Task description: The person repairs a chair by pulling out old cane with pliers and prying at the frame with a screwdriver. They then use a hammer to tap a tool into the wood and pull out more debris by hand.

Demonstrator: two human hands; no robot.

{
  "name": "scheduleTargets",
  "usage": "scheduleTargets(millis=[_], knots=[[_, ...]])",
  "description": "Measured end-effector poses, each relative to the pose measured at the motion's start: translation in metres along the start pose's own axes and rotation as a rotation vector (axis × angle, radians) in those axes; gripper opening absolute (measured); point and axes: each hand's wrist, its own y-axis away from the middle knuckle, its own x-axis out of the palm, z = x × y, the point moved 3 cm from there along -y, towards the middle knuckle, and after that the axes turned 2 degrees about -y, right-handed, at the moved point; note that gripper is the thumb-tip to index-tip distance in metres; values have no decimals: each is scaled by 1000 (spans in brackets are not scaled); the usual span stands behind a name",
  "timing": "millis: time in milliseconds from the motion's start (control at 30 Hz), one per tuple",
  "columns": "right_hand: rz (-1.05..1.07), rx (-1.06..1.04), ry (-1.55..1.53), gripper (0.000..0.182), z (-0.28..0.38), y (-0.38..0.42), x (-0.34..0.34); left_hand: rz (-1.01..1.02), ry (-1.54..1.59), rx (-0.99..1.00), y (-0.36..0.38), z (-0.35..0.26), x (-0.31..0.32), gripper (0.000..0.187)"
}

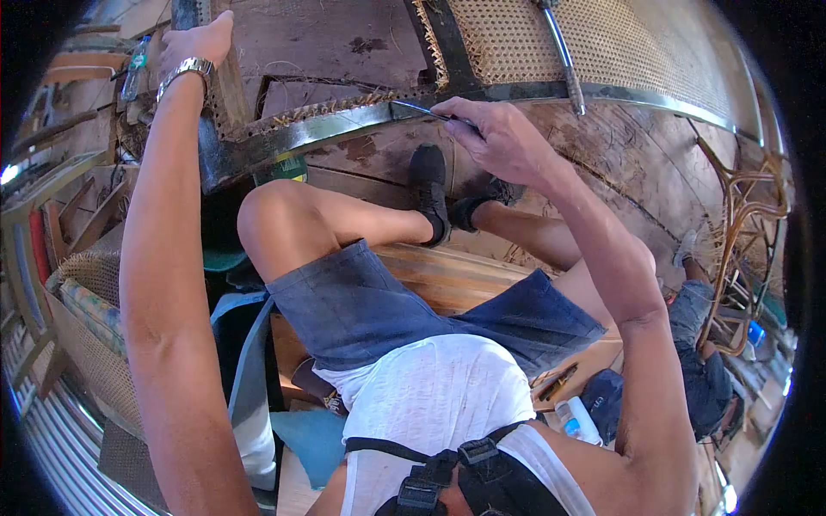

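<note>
The thin tool's (422,109) handle is hidden inside the right hand (495,138) — its type unclear.

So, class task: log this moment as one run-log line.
left hand: grips frame corner | right hand: holds thin tool at frame edge | cane panel: partly attached

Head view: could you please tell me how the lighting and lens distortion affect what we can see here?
Head view: strong fisheye bending with black corners; the dark frame curves; hard sunlight falls on the right hand and its thin tool; the left hand near the edge looks stretched; the rim areas are dim.
</note>
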Motion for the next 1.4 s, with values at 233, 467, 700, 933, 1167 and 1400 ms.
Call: scheduleTargets(millis=[233,467,700,933,1167,1400], knots=[[-19,32,55,24,12,4,9,-20,-60,72,-6,1,-3,124],[-242,155,-12,23,14,30,49,91,-89,95,1,-3,-13,124],[-420,122,-71,25,8,36,82,5,-21,49,10,-5,-10,126],[-441,130,-130,24,14,23,74,24,3,26,9,-4,-12,126],[-341,122,-31,23,13,27,56,-10,6,56,-10,6,1,127],[-62,77,295,23,17,5,18,-17,-55,100,-26,11,11,129]])
